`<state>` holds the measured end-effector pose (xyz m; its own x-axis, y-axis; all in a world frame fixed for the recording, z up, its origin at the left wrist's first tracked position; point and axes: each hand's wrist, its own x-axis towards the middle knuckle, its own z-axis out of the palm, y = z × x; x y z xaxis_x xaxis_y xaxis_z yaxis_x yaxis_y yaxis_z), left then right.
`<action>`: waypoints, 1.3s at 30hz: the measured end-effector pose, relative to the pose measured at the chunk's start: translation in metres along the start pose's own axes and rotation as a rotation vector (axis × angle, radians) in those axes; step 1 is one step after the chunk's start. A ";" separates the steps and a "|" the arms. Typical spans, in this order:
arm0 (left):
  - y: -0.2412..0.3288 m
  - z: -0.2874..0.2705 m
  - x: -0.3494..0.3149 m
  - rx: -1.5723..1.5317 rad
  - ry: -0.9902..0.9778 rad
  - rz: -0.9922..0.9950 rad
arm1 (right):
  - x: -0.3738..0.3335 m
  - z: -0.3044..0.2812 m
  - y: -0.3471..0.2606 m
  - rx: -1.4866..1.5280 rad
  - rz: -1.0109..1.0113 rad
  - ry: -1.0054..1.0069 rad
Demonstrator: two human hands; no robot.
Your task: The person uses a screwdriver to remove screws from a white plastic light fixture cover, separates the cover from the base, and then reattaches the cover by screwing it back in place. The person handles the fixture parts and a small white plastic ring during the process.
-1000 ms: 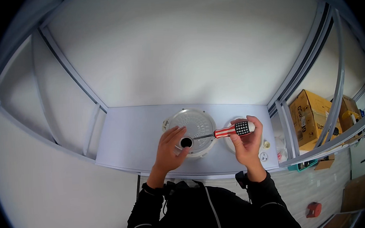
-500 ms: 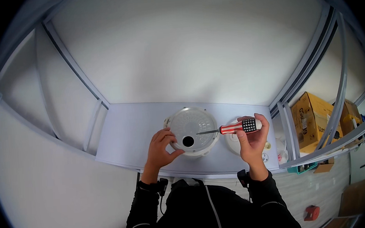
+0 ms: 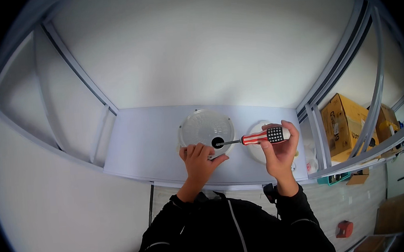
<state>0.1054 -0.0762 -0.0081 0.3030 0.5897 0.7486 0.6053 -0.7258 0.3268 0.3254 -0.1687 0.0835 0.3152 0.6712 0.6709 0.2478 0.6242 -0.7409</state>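
So the round lid (image 3: 201, 124) looks like it's been turned since the last frame: its dark hole (image 3: 217, 140) now sits more to the near right, and the left grip (image 3: 199, 162) has gone from the left rim round to the near edge.

Left to right: the left grip's fingers are curled at that rim with the thumb spread off to the right, and I can't tell if it's really clamped on or just resting. If it's just resting, I'd guess the lid can twist under any push. The lid itself is on the counter (image 3: 140, 146). The screwdriver (image 3: 254, 138) points left, tip lined up with the hole; no idea if it's in or only above. A crooked poke could skid off the hole's edge, maybe toward those left fingers. A white plate (image 3: 256, 153) lies partly behind the handle. The right grip (image 3: 281, 151) is wrapped around the handle near its butt end, so the tip could wander.

Other difference: the tip was over plain lid before, now it's over the hole.
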 end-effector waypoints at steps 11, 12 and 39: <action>-0.005 -0.024 0.001 -0.283 -0.183 -0.057 | 0.001 0.013 -0.004 -0.145 -0.063 -0.116; -0.006 -0.024 0.001 -0.291 -0.196 -0.056 | 0.001 0.015 -0.002 -0.161 -0.085 -0.137; -0.004 -0.015 -0.002 -0.259 -0.140 -0.048 | 0.019 0.042 -0.006 -0.316 -0.080 -0.271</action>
<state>0.0917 -0.0800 -0.0028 0.3875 0.6557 0.6480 0.4191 -0.7514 0.5097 0.2914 -0.1427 0.1026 0.0415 0.7330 0.6790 0.5438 0.5535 -0.6308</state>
